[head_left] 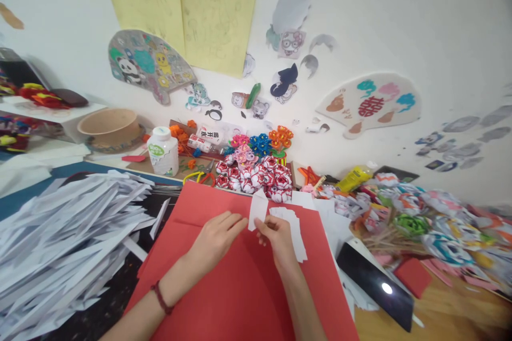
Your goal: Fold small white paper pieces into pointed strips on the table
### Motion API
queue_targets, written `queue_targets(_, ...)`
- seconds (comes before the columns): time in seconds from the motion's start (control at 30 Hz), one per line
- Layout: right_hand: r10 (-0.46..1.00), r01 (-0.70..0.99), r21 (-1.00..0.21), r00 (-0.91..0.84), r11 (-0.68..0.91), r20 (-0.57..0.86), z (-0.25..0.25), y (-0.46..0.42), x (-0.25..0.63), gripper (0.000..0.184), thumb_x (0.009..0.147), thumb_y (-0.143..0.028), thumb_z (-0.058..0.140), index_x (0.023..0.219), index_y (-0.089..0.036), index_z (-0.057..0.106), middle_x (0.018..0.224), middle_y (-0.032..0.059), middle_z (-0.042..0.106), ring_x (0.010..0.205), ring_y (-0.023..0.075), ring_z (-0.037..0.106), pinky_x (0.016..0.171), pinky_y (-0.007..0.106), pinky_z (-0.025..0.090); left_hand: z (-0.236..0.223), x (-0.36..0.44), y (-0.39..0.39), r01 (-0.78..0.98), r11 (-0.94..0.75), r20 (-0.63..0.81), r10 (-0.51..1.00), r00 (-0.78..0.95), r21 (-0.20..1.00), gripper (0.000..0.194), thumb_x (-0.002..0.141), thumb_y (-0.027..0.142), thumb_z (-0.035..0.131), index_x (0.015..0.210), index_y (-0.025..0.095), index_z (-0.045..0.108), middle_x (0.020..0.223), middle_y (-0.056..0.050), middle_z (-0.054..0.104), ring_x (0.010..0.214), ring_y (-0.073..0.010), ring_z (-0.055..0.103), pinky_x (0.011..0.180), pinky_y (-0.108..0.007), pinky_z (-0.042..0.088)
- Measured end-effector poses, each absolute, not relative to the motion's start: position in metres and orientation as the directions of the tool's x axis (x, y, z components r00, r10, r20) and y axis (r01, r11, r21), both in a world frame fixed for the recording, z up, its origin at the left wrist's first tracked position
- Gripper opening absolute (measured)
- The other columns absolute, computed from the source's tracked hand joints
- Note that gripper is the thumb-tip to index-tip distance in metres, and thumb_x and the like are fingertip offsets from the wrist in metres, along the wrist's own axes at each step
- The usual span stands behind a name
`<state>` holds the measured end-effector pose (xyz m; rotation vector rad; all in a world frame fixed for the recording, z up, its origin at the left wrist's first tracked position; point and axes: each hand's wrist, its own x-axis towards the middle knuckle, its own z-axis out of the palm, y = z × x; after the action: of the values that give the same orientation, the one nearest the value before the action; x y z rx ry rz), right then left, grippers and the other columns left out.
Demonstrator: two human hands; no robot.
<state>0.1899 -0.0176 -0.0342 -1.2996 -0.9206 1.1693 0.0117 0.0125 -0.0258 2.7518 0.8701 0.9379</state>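
Observation:
A small white paper slip (259,209) stands up between the thumb and fingers of my right hand (278,234), its top end narrowed as if folded. Close to the slip's left edge are the fingertips of my left hand (220,234); its fingers are bent and held together, and the thumb is hidden. I cannot tell what, if anything, they pinch. Under my right hand, partly covered, lies a stack of white paper slips (298,234). Both hands are over a large sheet of red card (236,287).
A heap of folded white paper strips (76,229) fills the left side. Red-and-white paper flowers (260,176), a white bottle (163,152) and scissors (206,171) lie behind the card. To the right are a dark phone (376,282) and many colourful paper flowers (416,224).

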Motion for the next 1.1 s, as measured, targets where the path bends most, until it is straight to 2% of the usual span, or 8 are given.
queue_targets(0.1, 0.977, -0.075, -0.993, 0.190, -0.088, -0.101, -0.034, -0.017, 0.190, 0.033, 0.066, -0.040, 0.072, 0.053, -0.015, 0.056, 0.044, -0.0009, 0.056, 0.036, 0.0089, 0.046, 0.037, 0.021, 0.032, -0.026, 0.008, 0.012, 0.470, -0.874, 0.614, 0.441, 0.655, 0.126, 0.025, 0.092, 0.014, 0.037, 0.110, 0.014, 0.054, 0.100, -0.011, 0.062, 0.088, -0.0199, 0.057, 0.077, -0.033, 0.047)
queue_targets(0.23, 0.983, -0.020, -0.998, 0.171, -0.063, -0.066, -0.036, -0.016, 0.191, 0.032, 0.066, -0.041, 0.072, 0.055, -0.015, 0.058, 0.044, -0.0014, 0.055, 0.038, 0.0100, 0.047, 0.039, 0.021, 0.033, -0.018, 0.008, 0.014, 0.411, -0.912, 0.538, 0.347, 0.768, 0.001, 0.027, 0.094, 0.014, 0.030, 0.108, 0.014, 0.054, 0.087, -0.008, 0.060, 0.076, -0.0163, 0.056, 0.069, -0.029, 0.048)
queue_targets(0.47, 0.990, -0.001, -1.000, 0.140, -0.031, -0.031, -0.040, -0.014, 0.191, 0.029, 0.071, -0.041, 0.068, 0.062, -0.016, 0.059, 0.052, -0.0013, 0.056, 0.047, 0.0138, 0.053, 0.048, 0.025, 0.041, -0.017, 0.010, 0.018, 0.382, -0.923, 0.505, 0.307, 0.807, -0.050, 0.023, 0.094, 0.013, 0.031, 0.094, 0.011, 0.055, 0.078, -0.007, 0.057, 0.068, -0.0169, 0.052, 0.062, -0.030, 0.044)
queue_targets(0.6, 0.981, 0.148, -0.989, 0.191, 0.008, 0.036, -0.042, -0.014, 0.193, 0.027, 0.074, -0.040, 0.065, 0.062, -0.016, 0.061, 0.055, -0.0010, 0.056, 0.053, 0.0143, 0.052, 0.053, 0.025, 0.040, -0.020, 0.011, 0.019, 0.374, -0.926, 0.446, 0.313, 0.838, -0.054, 0.022, 0.093, 0.012, 0.034, 0.088, 0.012, 0.055, 0.078, -0.007, 0.056, 0.068, -0.0170, 0.050, 0.062, -0.030, 0.041)
queue_targets(0.67, 0.973, 0.222, -0.974, 0.213, 0.046, 0.094, -0.042, -0.014, 0.193, 0.026, 0.073, -0.039, 0.066, 0.061, -0.016, 0.062, 0.058, -0.0007, 0.057, 0.057, 0.0142, 0.050, 0.056, 0.025, 0.038, -0.021, 0.012, 0.019, 0.403, -0.915, 0.429, 0.365, 0.827, 0.002, 0.022, 0.093, 0.013, 0.035, 0.087, 0.014, 0.056, 0.078, -0.006, 0.056, 0.068, -0.0168, 0.050, 0.062, -0.029, 0.040)
queue_targets(0.73, 0.977, 0.217, -0.974, 0.189, 0.056, 0.099, -0.041, -0.014, 0.193, 0.026, 0.074, -0.038, 0.066, 0.061, -0.016, 0.063, 0.058, -0.0007, 0.057, 0.057, 0.0139, 0.050, 0.055, 0.025, 0.038, -0.022, 0.013, 0.019, 0.459, -0.881, 0.417, 0.463, 0.782, 0.118, 0.020, 0.092, 0.015, 0.037, 0.091, 0.015, 0.057, 0.081, -0.006, 0.058, 0.072, -0.0172, 0.051, 0.064, -0.029, 0.040)
queue_targets(0.93, 0.991, 0.041, -0.999, 0.134, -0.002, 0.004, -0.033, -0.017, 0.188, 0.023, 0.075, -0.037, 0.065, 0.065, -0.016, 0.067, 0.054, 0.0004, 0.060, 0.051, 0.0133, 0.051, 0.053, 0.025, 0.039, -0.024, 0.016, 0.017, 0.494, -0.616, 0.360, 0.775, 0.519, 0.614, 0.014, 0.089, 0.026, 0.047, 0.100, 0.021, 0.054, 0.089, -0.003, 0.060, 0.082, -0.0166, 0.056, 0.072, -0.026, 0.042)
queue_targets(1.1, 0.991, -0.063, -0.998, 0.136, -0.009, -0.017, -0.027, -0.018, 0.185, 0.019, 0.072, -0.033, 0.068, 0.069, -0.015, 0.070, 0.058, 0.0029, 0.065, 0.053, 0.0138, 0.055, 0.054, 0.025, 0.042, -0.030, 0.018, 0.020, 0.420, -0.428, 0.275, 0.884, 0.377, 0.800, 0.025, 0.084, 0.032, 0.055, 0.105, 0.021, 0.047, 0.084, 0.000, 0.060, 0.071, -0.0146, 0.055, 0.065, -0.024, 0.042)
